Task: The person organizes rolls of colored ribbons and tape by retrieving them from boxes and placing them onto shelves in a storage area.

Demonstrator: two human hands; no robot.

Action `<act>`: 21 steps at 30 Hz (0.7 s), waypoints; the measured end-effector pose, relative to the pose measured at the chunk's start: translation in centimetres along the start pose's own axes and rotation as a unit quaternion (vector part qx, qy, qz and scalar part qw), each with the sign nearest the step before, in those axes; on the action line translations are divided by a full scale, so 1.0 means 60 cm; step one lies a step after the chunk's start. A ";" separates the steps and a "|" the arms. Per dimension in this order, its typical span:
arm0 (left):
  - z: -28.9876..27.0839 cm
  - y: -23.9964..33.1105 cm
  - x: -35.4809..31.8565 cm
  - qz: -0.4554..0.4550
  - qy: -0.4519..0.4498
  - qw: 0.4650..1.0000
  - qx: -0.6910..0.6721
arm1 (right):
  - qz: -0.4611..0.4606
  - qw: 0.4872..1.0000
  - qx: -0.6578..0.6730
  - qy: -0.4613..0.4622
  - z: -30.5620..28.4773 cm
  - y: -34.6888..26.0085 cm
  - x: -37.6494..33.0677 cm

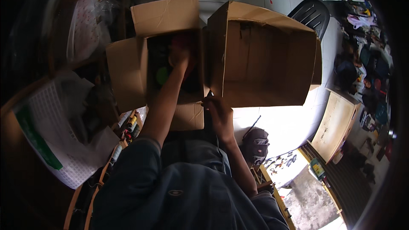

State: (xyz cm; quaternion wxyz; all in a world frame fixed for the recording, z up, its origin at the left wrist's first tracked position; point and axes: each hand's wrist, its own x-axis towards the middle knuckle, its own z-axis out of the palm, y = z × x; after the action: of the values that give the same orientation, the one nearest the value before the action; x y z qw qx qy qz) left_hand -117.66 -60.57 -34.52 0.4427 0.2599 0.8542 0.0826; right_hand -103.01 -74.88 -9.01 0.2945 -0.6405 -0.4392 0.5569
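Observation:
My left hand (180,56) reaches down into the open cardboard box (158,17) on the left, whose flaps are folded outward. It is next to a dark reddish thing (182,40); shadow hides its fingers and whatever they may hold. A green thing (162,76) lies left of my wrist inside the same box. Close to that box's near right corner is my right hand (220,117), with fingers bent together and their tips by the box edge. What they pinch, if anything, is too dark to make out.
A larger open cardboard box (266,59) stands tilted on the right, bare inside. Behind it is a black plastic chair (313,15). A black bag (255,145) lies on the pale floor. White printed sacks (64,123) and a rack with small bottles (132,123) flank my left side.

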 end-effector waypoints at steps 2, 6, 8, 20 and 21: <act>-0.009 -0.057 0.021 0.112 0.047 0.992 -0.037 | -0.057 0.997 -0.057 -0.012 0.002 -0.009 0.005; -0.132 -0.095 -0.062 0.425 0.025 0.905 -0.009 | -0.118 0.993 0.006 0.028 0.007 -0.011 0.051; -0.240 -0.060 -0.154 0.431 -0.133 0.891 -0.045 | -0.221 0.970 -0.102 0.024 0.010 -0.042 0.093; -0.345 -0.060 -0.307 0.332 -0.069 0.918 -0.207 | -0.079 0.987 0.054 -0.131 0.101 -0.043 0.117; -0.337 -0.070 -0.309 0.325 -0.063 0.921 -0.206 | -0.061 0.989 0.085 -0.106 0.107 -0.043 0.099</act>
State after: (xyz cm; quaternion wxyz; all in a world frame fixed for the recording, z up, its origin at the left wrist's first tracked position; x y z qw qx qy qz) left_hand -126.64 -71.94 -10.84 0.4882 0.4306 0.6575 0.3795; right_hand -109.87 -69.18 -10.81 0.3331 -0.5221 -0.4575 0.6381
